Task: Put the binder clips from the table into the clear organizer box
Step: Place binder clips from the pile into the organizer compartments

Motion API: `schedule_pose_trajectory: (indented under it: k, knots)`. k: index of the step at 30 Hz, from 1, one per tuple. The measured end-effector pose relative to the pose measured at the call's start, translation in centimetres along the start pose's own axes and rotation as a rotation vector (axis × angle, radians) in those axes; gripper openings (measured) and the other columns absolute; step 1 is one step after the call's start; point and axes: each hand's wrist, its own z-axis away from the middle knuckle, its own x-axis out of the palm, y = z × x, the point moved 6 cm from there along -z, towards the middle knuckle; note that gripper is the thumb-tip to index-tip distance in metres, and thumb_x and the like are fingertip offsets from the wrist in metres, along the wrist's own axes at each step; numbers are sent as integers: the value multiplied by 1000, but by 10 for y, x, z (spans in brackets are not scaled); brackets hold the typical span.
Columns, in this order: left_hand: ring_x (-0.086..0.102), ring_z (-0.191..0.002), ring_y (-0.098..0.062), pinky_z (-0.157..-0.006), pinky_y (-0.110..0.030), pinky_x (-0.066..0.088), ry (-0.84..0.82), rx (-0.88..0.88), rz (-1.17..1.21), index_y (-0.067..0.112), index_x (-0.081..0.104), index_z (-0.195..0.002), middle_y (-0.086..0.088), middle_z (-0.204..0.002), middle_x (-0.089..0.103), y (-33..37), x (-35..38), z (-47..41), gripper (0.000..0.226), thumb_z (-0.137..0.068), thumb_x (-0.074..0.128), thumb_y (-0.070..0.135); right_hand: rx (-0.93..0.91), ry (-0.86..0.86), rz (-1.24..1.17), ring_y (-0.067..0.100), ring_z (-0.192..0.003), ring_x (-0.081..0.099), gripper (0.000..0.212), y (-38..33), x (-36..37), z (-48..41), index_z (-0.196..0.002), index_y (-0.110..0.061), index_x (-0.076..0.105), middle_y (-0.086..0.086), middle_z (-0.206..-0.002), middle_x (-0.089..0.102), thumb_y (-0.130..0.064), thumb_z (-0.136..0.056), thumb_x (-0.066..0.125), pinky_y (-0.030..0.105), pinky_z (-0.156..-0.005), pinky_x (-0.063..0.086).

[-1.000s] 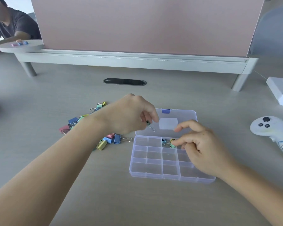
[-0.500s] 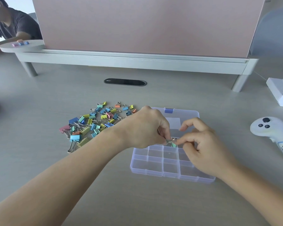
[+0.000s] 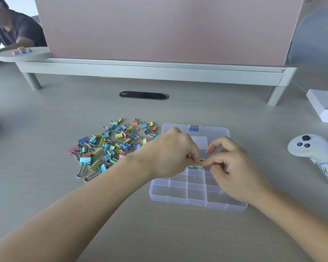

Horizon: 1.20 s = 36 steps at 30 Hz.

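Both hands are meeting over the box [image 3: 197, 202], at a middle cell along its back edge, right where the open lid [image 3: 222, 132] hinges. The left hand [image 3: 170, 154] has fingertips pinched together on a small green clip [image 3: 196, 166]. The right hand [image 3: 235, 171] has thumb and forefinger closed on the same clip or one touching it; can't tell which hand carries the load. The clip sits at the cell's rim, and I can't say whether it's down inside. The rest of the pile [image 3: 110, 146] is on the table [image 3: 64, 110] off the box's back-left corner, and the other cells look bare, so my read is early in the job. Risks from here: the wire handles are springy and could snag on a divider or on a neighbouring clip, so pulling the fingers out may drag it back out. Two hands crowding one cell also means a nudge could skid the light box toward the table's near edge. The left forearm crosses close to the pile's near side; a careless sweep would scatter clips. The controller [image 3: 311, 154] near the right edge is well clear.
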Motion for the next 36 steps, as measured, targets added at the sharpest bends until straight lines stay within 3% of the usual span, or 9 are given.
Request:
schedule_pose_trajectory:
  k: [5,10,16,19,26,32,36]
  knots:
    - [58,-88,-16,-74,-32,50,-25,32,-169,29,75,-102,9,-94,71,7,1,1,30,-91,54,10,-17,4,27,16,-54,49,32,-2,0,-1,-77,-21,77,-22,-102,48,-11,-77,47,5,-55,34]
    - [40,-79,-12,-65,-27,40,4,-8,-211,31,73,-103,8,-90,65,13,-2,4,36,-88,51,7,-29,-23,56,16,-53,48,28,-3,1,0,-78,-22,75,-15,-99,48,-14,-77,48,8,-54,34]
    - [55,-91,-13,-80,-32,51,-5,-24,-164,28,75,-104,9,-99,70,14,-3,5,33,-88,55,8,-24,-14,50,14,-55,50,27,-2,1,0,-76,-22,75,-14,-97,50,-15,-77,49,8,-55,35]
    - [52,-88,-13,-81,-33,51,7,-38,-201,30,74,-105,9,-99,69,14,-2,5,32,-90,54,10,-23,-15,52,15,-57,51,27,-2,1,0,-76,-21,74,-14,-94,51,-15,-77,48,9,-54,36]
    - [54,-100,-20,-79,-28,45,107,-67,-258,26,65,-114,7,-106,67,17,2,3,33,-90,50,9,-37,2,63,13,-57,50,26,0,2,0,-76,-22,73,-15,-91,53,-15,-77,48,11,-53,35]
    - [56,-91,-23,-75,-32,48,124,-106,-273,16,64,-105,-1,-96,67,17,5,1,24,-86,51,7,-124,-21,92,12,-64,58,32,-8,5,2,-83,-24,70,-14,-96,54,-25,-80,38,34,-57,50]
    - [52,-88,-21,-70,-28,42,109,-107,-306,18,63,-107,0,-98,65,17,5,0,23,-88,51,10,-102,-64,96,10,-63,58,29,-3,9,2,-86,-25,72,-16,-99,52,-21,-81,44,36,-58,51]
